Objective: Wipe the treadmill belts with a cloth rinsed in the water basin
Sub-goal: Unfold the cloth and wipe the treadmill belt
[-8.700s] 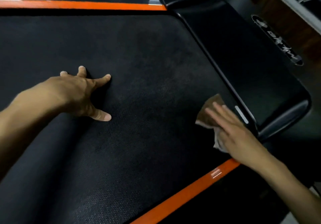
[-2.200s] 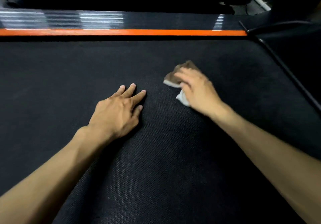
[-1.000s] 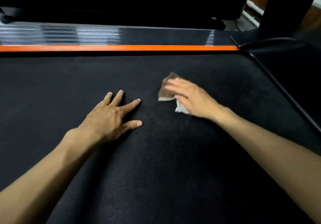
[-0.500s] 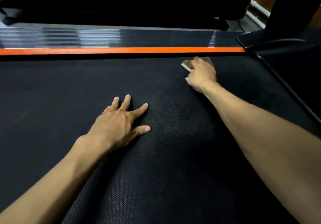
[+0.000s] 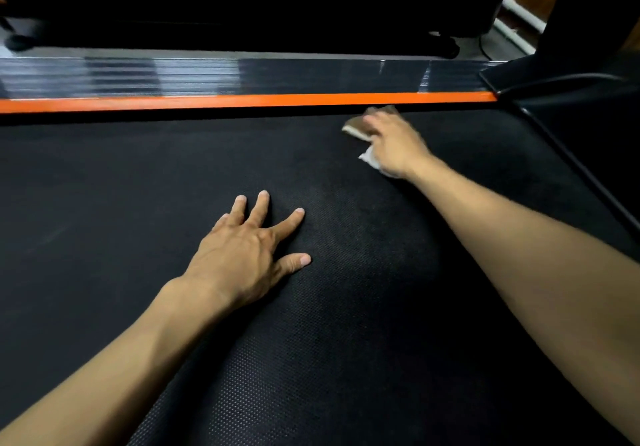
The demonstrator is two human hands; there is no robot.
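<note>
Black, finely dotted treadmill belt (image 5: pixel 173 186) fills nearly the whole view, bordered along its far edge by an orange strip (image 5: pixel 242 101) and, beyond that, a glossy ribbed side rail (image 5: pixel 207 75). Dark machinery stands behind the rail, and a black motor cover (image 5: pixel 588 127) closes off the belt's far right corner.

Near the middle of the belt the left hand (image 5: pixel 246 255) lies palm down, fingers straight and spread, thumb out to the side, resting flat on the surface and holding nothing.

At the far edge, toward the right corner and just short of the orange strip, the right hand (image 5: pixel 394 144) presses a cloth (image 5: pixel 356 130) onto the belt. Its fingers look extended over the cloth rather than curled round it, though motion blur softens them. A brownish, soiled part of the cloth shows ahead of the fingers, and a white corner pokes out beneath the palm on the near side. Both forearms reach in from the near edge.
</note>
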